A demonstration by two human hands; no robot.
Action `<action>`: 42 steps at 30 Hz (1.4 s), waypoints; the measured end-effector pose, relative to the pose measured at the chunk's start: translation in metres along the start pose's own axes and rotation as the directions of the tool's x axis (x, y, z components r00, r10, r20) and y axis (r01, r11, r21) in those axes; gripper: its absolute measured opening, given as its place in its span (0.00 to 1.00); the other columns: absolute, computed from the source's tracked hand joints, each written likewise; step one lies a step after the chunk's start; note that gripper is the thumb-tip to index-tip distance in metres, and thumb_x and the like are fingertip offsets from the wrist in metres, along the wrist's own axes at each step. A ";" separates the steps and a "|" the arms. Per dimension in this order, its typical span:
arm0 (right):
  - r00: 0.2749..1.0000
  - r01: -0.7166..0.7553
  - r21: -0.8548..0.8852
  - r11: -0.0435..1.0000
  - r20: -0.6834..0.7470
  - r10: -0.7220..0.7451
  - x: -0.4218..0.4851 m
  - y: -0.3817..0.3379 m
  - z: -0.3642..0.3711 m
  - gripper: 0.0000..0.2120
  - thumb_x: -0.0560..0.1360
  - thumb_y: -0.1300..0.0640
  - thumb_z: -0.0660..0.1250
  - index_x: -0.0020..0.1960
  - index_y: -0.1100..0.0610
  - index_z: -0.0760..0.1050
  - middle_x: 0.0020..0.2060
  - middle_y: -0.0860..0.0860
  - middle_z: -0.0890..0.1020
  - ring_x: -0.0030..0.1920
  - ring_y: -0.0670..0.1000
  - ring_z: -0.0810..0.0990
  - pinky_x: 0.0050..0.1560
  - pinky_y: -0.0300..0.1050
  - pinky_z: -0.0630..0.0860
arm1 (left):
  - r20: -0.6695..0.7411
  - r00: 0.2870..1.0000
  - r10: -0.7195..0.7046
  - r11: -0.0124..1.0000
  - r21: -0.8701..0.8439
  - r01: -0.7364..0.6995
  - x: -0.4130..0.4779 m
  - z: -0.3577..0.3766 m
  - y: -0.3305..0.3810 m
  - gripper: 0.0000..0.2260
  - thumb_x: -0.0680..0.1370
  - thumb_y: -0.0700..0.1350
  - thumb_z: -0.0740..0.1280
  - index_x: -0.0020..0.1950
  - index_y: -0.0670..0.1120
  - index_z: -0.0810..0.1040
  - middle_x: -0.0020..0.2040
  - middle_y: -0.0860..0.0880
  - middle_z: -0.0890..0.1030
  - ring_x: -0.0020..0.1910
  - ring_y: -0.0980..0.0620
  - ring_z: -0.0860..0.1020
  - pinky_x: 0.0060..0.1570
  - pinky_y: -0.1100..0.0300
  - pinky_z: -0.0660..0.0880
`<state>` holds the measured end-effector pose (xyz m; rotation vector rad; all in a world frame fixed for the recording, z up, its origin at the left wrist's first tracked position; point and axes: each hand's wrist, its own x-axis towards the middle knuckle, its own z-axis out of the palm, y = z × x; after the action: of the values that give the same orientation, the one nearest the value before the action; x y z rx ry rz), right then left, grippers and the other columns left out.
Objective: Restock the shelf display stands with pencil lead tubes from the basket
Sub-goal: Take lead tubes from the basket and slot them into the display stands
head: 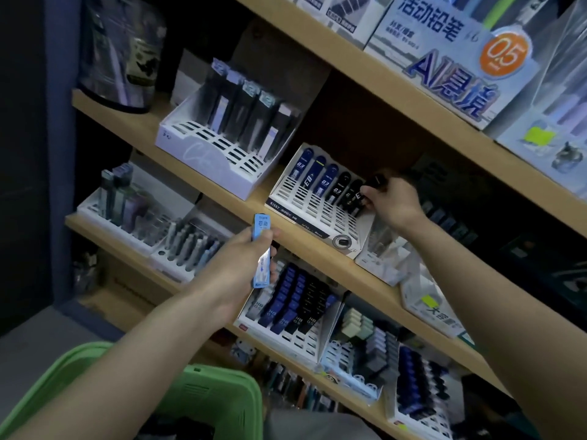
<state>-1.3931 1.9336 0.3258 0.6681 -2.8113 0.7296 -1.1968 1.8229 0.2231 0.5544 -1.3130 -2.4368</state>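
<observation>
Light-blue lead tube (261,249) upright in left hand (235,268). Black tube (374,182) pinched by right hand (394,201) at white slotted stand (305,204) (back row part-filled, blue and black tubes). Green basket (222,389) bottom-left.

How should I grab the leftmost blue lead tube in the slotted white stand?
Pinch the leftmost blue tube near its rounded top, from the front and above: its base sits in the white stand and a neighbour crowds its right side.

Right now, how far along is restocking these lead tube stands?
Partly done: the white stand has one back row of blue and black tubes; its front slots are bare. In hand: the right hand grips a black tube at that row's end, the left hand holds a light blue tube. Left: those slots.
</observation>
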 end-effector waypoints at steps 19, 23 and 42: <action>0.968 0.150 -0.035 0.988 0.207 -0.140 0.017 0.006 0.004 0.07 0.78 0.58 0.63 0.56 0.52 0.70 0.47 0.54 0.81 0.46 0.50 0.80 0.49 0.45 0.78 | -0.008 1.000 -0.024 1.000 0.014 0.024 0.010 0.005 -0.009 0.10 0.83 0.44 0.56 0.49 0.48 0.77 0.41 0.47 0.71 0.36 0.53 0.72 0.41 0.60 0.75; 0.972 0.229 -0.144 0.963 0.096 -0.217 0.017 0.010 0.007 0.12 0.76 0.57 0.68 0.58 0.52 0.71 0.41 0.49 0.76 0.42 0.48 0.75 0.45 0.43 0.73 | 0.013 0.999 -0.039 0.999 0.006 0.039 0.010 0.005 -0.010 0.10 0.82 0.44 0.56 0.50 0.47 0.77 0.42 0.47 0.71 0.37 0.52 0.72 0.42 0.60 0.75; 0.889 0.457 -0.100 0.884 0.048 -0.454 -0.046 -0.018 0.008 0.14 0.78 0.58 0.65 0.62 0.58 0.73 0.50 0.47 0.76 0.44 0.44 0.77 0.48 0.38 0.78 | 0.090 0.996 -0.019 0.999 -0.029 0.022 0.009 0.006 -0.015 0.08 0.81 0.42 0.60 0.53 0.51 0.77 0.48 0.46 0.79 0.45 0.50 0.79 0.43 0.60 0.76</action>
<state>-1.3442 1.9334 0.3140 1.2621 -2.5304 0.4748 -1.2094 1.8313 0.2117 0.4573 -1.3092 -2.5204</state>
